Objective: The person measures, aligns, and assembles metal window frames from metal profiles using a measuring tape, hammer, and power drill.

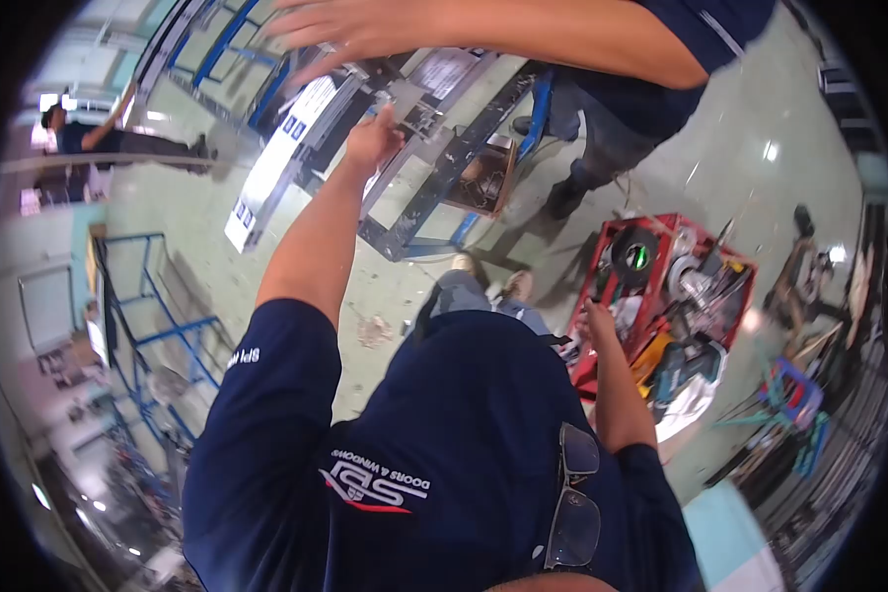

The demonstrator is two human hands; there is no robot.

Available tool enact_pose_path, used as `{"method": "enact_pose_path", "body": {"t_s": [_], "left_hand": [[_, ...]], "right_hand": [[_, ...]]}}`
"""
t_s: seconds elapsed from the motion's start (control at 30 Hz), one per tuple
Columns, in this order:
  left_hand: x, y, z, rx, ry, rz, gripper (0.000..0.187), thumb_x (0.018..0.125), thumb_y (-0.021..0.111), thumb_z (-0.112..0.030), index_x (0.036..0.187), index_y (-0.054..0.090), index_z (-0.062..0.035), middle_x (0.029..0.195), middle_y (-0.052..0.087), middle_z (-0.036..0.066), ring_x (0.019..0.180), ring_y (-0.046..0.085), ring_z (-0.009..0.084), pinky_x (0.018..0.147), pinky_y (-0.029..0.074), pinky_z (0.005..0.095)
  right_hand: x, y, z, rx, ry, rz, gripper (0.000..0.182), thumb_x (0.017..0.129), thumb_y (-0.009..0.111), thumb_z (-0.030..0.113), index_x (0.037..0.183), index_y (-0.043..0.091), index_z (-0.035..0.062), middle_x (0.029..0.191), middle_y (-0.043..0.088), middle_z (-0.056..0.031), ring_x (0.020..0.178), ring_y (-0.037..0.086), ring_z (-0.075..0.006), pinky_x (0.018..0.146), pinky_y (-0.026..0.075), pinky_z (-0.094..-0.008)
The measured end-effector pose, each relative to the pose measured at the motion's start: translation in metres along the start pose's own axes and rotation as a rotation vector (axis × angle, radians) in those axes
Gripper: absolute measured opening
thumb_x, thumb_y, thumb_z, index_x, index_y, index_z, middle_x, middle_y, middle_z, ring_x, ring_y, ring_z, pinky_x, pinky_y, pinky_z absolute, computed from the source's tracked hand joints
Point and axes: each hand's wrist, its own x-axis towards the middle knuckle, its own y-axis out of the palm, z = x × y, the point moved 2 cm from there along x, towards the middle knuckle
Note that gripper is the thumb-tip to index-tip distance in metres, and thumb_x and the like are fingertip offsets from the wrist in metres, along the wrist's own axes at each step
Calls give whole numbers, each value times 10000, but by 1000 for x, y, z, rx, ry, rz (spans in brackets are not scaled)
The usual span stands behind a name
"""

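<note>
Red cart (667, 261), round black item (633, 259), jumbled tools (699, 284) inside

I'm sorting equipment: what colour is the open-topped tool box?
The tool box is red, best seen in the head view.

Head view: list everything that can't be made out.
Head view, left hand: whether it holds anything; blur and its own fingers hide this.
Head view, right hand: whether it touches the red cart; too small to tell.
Head view, co-worker's hand: fingertips smeared by blur.
Head view, co-worker's head: cut off by the top edge.
Head view, brown box: contents too small and dim.
</note>
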Motion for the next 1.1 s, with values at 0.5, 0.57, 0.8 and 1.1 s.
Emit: {"method": "enact_pose_path", "body": {"t_s": [0.5, 0.57, 0.8, 1.1], "left_hand": [[-170, -170, 56, 874, 587, -541, 565, 771, 793, -473, 1139, 640, -72, 1231, 624, 162, 1188, 542, 341, 1016, 395, 454], [-191, -198, 80, 953, 580, -521, 700, 734, 813, -492, 1255, 573, -90, 1317, 560, 161, 1251, 487, 347, 1057, 347, 481], [-213, -224, 91, 1174, 413, -312, 1116, 585, 902, -438, 1509, 349, -145, 1473, 407, 148, 1357, 379, 347, 1130, 236, 519], [-200, -225, 100, 1210, 541, -225, 1074, 616, 902, -385, 1484, 351, -71, 1414, 481, 200, 1313, 437, 408, 1078, 329, 528]], "right_hand": [[-105, 1, 21, -272, 17, 30, 325, 991, 521, 427, 1133, 584, 142, 884, 662, -25, 661, 640, -164, 504, 480, -303], [-103, 22, 38, -355, 44, 5, 326, 969, 563, 423, 1086, 622, 125, 897, 666, -28, 654, 623, -149, 542, 488, -310], [-96, 105, 149, -633, -290, 26, 327, 947, 660, 316, 1156, 639, 66, 921, 685, -41, 725, 622, -120, 634, 498, -272], [-164, 195, 194, -789, -692, -149, 418, 920, 619, 448, 906, 709, 40, 816, 670, -196, 770, 664, -302, 743, 521, -402]]}}
